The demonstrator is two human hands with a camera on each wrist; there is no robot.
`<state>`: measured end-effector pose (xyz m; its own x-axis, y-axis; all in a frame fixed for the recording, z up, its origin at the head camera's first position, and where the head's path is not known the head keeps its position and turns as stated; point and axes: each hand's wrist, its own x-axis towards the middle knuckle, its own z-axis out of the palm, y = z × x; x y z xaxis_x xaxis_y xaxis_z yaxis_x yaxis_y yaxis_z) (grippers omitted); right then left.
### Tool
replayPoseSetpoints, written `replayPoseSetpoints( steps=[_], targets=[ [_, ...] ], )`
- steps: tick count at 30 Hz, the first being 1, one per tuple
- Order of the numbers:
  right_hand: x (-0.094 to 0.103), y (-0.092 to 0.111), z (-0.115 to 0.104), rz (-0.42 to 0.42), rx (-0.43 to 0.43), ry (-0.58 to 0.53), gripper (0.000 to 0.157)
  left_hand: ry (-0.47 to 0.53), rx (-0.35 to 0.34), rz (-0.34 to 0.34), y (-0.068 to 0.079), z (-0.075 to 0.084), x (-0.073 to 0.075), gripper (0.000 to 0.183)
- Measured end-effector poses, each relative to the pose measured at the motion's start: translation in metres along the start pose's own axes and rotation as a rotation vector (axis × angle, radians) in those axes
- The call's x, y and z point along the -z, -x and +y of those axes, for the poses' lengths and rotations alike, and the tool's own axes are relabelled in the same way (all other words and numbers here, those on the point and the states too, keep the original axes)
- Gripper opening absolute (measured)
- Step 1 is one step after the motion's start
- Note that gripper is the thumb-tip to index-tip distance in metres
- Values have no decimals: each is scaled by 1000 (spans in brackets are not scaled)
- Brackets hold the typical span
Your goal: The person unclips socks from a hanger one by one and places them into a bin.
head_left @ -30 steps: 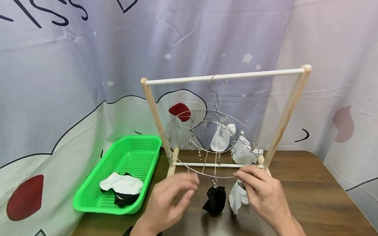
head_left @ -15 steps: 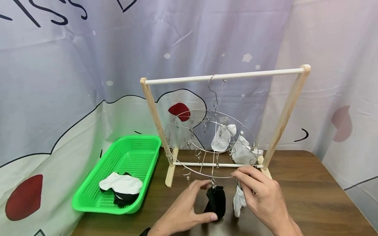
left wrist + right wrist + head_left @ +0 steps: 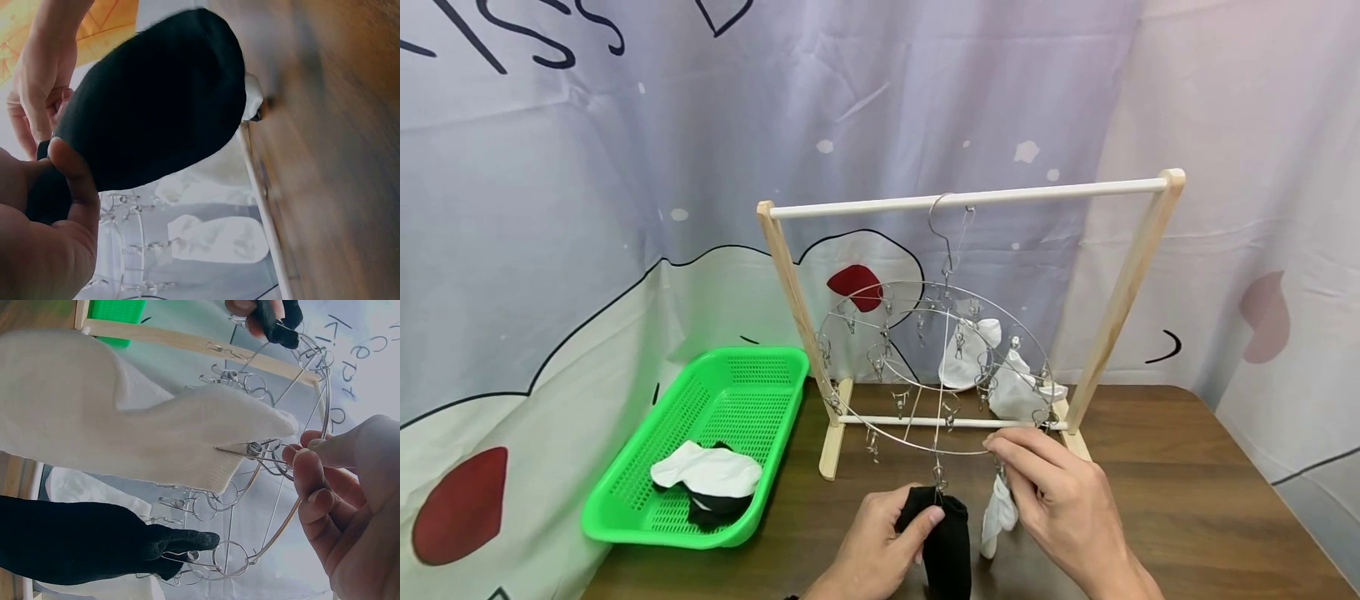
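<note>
In the head view my left hand (image 3: pixel 880 542) pinches the upper edge of a black sock (image 3: pixel 950 546), thumb in front, right below a metal clip (image 3: pixel 938 477). This sock (image 3: pixel 156 100) fills much of the left wrist view. At the front of the round wire sock hanger (image 3: pixel 880 429), my right hand (image 3: pixel 1067 500) holds the ring with its fingertips. Right beside them, a clip (image 3: pixel 253 450) bites the cuff of a white sock (image 3: pixel 81 406). Another black sock (image 3: pixel 87 540) hangs from the ring in the right wrist view; the right hand hides that area from the head.
The hanger hooks over the white bar (image 3: pixel 865 202) of a wooden stand. White socks (image 3: pixel 970 354) hang at its back and right; several bare clips dangle. A green basket (image 3: pixel 598 500) at the left holds white (image 3: pixel 707 468) and black (image 3: pixel 718 508) socks. A patterned curtain stands behind.
My left hand has come in from the left and taken hold of the black sock's upper edge, and the sock now hangs lower. The right hand stays at the ring; its white sock has turned.
</note>
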<state>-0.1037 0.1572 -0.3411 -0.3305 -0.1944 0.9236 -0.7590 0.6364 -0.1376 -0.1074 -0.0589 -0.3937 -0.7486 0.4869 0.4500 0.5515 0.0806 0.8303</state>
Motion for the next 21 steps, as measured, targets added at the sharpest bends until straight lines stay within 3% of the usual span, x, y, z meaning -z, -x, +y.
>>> replayPoseSetpoints(
  steps=[4,11,17,21],
  targets=[
    [1,0,-1,14,-10,0,34,19,19,-29,-1,7,2,13],
    [-1,-6,-17,166,-38,-114,28,52,19,-27,0,7,1,13],
    [-12,-11,-42,38,-117,-225,33,67,-7,-34,0,6,-1,11],
    [-22,-5,-46,-11,-138,-267,36,70,-27,-40,0,6,-2,11]
  ],
)
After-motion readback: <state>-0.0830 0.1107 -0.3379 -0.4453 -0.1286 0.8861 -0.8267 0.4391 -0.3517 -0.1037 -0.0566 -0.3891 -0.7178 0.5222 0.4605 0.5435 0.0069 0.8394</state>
